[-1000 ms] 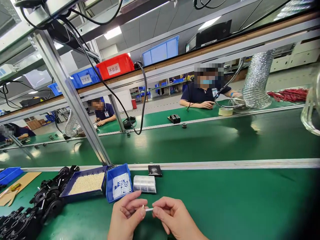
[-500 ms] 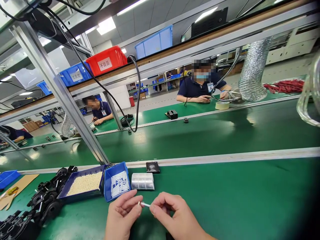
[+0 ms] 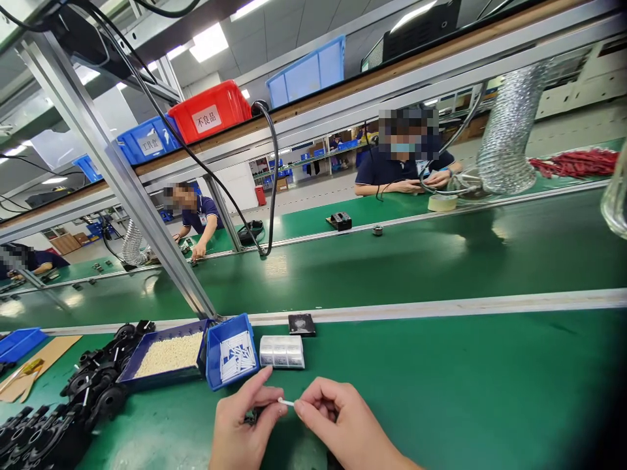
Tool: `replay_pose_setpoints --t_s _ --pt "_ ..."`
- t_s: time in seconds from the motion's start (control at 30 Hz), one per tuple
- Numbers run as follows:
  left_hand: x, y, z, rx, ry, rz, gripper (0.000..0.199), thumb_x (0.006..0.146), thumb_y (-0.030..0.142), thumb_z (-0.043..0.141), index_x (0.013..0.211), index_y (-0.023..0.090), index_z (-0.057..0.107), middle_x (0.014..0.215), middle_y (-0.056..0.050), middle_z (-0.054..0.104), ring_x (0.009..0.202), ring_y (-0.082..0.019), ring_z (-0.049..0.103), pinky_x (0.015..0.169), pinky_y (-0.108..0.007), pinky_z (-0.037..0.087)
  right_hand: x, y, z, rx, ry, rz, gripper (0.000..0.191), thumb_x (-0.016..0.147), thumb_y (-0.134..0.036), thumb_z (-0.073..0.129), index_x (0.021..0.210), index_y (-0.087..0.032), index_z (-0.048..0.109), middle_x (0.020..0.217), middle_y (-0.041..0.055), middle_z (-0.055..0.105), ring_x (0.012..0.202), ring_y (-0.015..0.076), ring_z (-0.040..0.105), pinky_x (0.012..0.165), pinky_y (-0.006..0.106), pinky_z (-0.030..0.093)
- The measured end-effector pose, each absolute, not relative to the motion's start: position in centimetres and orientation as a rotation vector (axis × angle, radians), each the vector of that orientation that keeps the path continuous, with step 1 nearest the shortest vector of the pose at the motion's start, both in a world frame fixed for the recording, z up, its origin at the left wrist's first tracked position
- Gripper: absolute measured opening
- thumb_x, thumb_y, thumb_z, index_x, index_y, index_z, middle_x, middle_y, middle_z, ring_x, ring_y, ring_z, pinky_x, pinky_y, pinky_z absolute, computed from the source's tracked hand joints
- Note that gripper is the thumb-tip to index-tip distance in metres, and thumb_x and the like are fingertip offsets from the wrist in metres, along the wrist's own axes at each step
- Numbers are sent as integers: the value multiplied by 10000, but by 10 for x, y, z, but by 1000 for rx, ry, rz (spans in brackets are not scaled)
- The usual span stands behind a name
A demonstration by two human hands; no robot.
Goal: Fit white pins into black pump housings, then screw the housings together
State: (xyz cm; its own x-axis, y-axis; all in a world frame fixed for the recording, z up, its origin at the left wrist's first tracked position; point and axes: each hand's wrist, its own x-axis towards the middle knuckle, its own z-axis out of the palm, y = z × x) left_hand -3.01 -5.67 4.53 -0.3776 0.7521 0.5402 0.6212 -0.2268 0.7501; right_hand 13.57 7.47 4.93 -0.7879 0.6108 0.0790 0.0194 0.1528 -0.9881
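Between my two hands is a thin white plastic rod (image 3: 289, 403). The fingertips of my right hand (image 3: 340, 414) are pinched around its right end. My left hand (image 3: 249, 414) has thumb and fingers closed at the other end, where a small cream piece (image 3: 281, 400) shows at the tip. Just beyond my left hand stands a blue bin (image 3: 211, 365) of similar white rods (image 3: 238, 356). Left of that is a dark blue tray (image 3: 161, 380) filled with small cream pieces (image 3: 169, 354). Something black shows partly behind my left fingers, too hidden to name.
Black moulded parts (image 3: 98, 385) lie in rows at the left. A clear-wrapped silvery block (image 3: 281, 352) and a flat black square (image 3: 302, 324) sit beyond my hands. Past a pale rail runs a green belt (image 3: 392, 261); co-workers (image 3: 404, 173) sit across it. A metal post (image 3: 132, 196) slants down at left.
The rod and cream piece stay between my fingertips, with my left fingers drawn in closer around the tip. Across the belt, the left co-worker's arm has reached forward. The view has shifted slightly.
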Motion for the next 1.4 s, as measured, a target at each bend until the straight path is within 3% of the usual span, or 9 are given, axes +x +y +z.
replay_pose_setpoints --t_s 0.23,0.4,0.57,0.67,1.13,1.4 --pt "-31 -56 49 1789 1885 1649 688 875 90 792 1428 451 602 931 93 831 799 -125 801 832 -153 632 134 72 46 -584 -2006 1489 286 861 -386 636 697 -158 688 599 10 610 561 146 493 544 253 351" --pt "-33 -54 54 1844 1784 1633 702 840 48 802 1395 445 637 864 100 830 741 -114 791 788 -127 616 137 76 38 -364 -2058 1298 257 930 -307 628 718 -172 683 652 6 631 571 134 543 540 237 380" --pt "-23 -51 53 1253 1685 1831 440 744 243 944 1147 270 772 766 21 808 687 -141 763 706 -151 616 140 81 36 -190 -2014 1227 218 981 -291 665 790 -193 701 718 -2 656 648 139 591 617 239 415" --pt "-14 -49 55 999 1629 1929 483 658 366 1001 1044 192 770 742 -25 794 666 -169 754 680 -198 629 140 79 37 -227 -1940 1360 213 959 -275 703 762 -198 687 693 -20 652 626 131 599 618 220 438" --pt "-3 -48 65 773 1585 1956 548 544 396 1052 949 155 771 764 -79 804 664 -196 770 654 -212 624 139 76 37 -217 -1868 1362 212 965 -266 696 765 -200 671 686 -27 646 631 123 602 627 202 446" --pt "-1 -49 71 631 1283 1982 642 533 422 1067 1048 182 768 679 3 758 564 -146 733 537 -173 591 142 67 52 -213 -1805 1425 232 974 -293 698 766 -195 666 687 -13 649 614 127 599 605 203 467"
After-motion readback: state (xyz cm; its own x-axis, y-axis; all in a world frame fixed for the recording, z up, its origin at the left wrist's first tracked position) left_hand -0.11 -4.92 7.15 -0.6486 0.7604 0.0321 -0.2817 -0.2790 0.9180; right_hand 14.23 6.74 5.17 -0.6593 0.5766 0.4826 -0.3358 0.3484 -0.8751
